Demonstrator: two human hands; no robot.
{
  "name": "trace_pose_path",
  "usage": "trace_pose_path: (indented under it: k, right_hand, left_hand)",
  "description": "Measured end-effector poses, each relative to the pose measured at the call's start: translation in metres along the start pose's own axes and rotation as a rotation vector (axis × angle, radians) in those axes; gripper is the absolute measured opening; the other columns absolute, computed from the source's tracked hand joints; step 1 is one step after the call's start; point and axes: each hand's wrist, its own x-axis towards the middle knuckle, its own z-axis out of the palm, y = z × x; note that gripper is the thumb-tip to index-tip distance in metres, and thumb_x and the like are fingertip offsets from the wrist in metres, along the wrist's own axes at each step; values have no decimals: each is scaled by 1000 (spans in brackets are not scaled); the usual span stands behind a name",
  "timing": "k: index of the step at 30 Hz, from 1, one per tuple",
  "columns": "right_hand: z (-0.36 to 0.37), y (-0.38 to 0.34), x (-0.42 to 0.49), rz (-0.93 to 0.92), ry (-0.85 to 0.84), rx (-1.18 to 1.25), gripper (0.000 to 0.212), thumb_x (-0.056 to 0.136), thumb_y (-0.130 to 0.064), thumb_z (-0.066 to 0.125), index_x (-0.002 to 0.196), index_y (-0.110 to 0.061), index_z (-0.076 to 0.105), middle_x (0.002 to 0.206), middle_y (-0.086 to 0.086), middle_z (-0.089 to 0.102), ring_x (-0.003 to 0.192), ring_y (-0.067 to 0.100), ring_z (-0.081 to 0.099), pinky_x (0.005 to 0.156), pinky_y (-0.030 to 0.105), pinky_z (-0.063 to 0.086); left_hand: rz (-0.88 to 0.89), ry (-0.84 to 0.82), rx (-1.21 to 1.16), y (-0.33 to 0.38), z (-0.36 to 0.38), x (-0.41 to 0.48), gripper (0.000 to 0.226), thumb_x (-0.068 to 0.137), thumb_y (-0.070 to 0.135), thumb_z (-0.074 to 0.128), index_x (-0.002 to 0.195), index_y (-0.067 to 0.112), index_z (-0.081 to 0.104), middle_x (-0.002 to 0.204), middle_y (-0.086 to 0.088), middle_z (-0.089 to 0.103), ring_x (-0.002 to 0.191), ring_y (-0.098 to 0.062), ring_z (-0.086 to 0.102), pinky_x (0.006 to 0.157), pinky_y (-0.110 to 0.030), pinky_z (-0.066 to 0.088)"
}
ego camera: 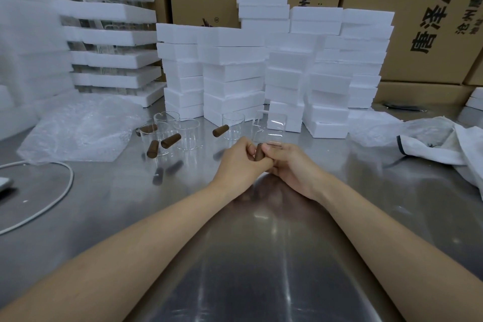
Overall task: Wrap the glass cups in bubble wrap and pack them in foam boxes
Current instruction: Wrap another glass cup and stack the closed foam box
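Note:
Both hands meet at the middle of the steel table (261, 243). My left hand (241, 159) and my right hand (290, 162) both curl their fingers round the brown handle (259, 154) of a clear glass cup (269, 129) that stands just beyond them. Several more glass cups (185, 136) with brown handles (170, 140) stand to the left, one cup (233, 124) near the middle. Sheets of bubble wrap (78, 131) lie at the left. White foam boxes (232, 70) are stacked behind the cups.
Foam trays holding glassware (109, 34) are stacked at the back left. Cardboard cartons (418, 8) form the back wall. A white cloth (449, 144) and plastic film lie at the right. A white cable (52, 198) curves over the table's left side.

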Motion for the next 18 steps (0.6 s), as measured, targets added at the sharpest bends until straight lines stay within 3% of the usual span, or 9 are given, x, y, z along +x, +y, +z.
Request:
trace_pose_path:
  k: [3, 5, 7, 10, 15, 18]
  right_hand:
    - [-2, 1, 2, 2, 64, 75, 17, 94, -12, 55, 110, -10, 61, 96, 6, 72, 94, 20, 67, 84, 28, 51]
    - [-3, 2, 2, 9, 109, 132, 25, 92, -8, 58, 116, -13, 54, 94, 6, 73, 90, 20, 69, 81, 28, 54]
    - [-3, 3, 3, 11, 139, 142, 33, 91, -7, 60, 121, -15, 49, 97, 8, 73, 90, 21, 69, 86, 33, 54]
    - [-1, 4, 3, -8, 163, 87, 34, 90, -9, 62, 121, -16, 49, 105, 12, 72, 96, 25, 68, 93, 37, 51]
    - [1, 5, 2, -23, 181, 72, 33, 89, -8, 64, 119, -15, 50, 106, 17, 71, 96, 26, 68, 82, 31, 53]
    - [3, 3, 1, -39, 189, 66, 32, 89, -7, 64, 117, -16, 53, 106, 14, 70, 93, 23, 69, 82, 31, 53]
  left_hand:
    - [-20, -13, 11, -1, -1, 0, 30, 76, 28, 70, 81, 17, 43, 62, 10, 48, 50, 1, 41, 53, -13, 36]
    - [-17, -7, 7, -2, -1, 1, 29, 77, 28, 70, 82, 17, 43, 62, 10, 48, 49, 2, 42, 52, -11, 37]
    - [-24, -6, 1, -2, -1, 2, 28, 78, 27, 68, 81, 17, 43, 61, 10, 48, 48, 3, 43, 51, -10, 36]
    - [-37, -6, -13, -4, -1, 3, 26, 80, 26, 68, 78, 18, 43, 59, 11, 44, 48, 3, 43, 51, -10, 36]
    - [-75, -15, -43, -7, -1, 5, 22, 82, 25, 67, 80, 19, 47, 61, 9, 47, 45, 2, 44, 56, -19, 41]
    - [-84, -17, -49, -6, -1, 6, 21, 83, 24, 67, 82, 18, 47, 60, 7, 47, 42, 1, 45, 51, -16, 40]
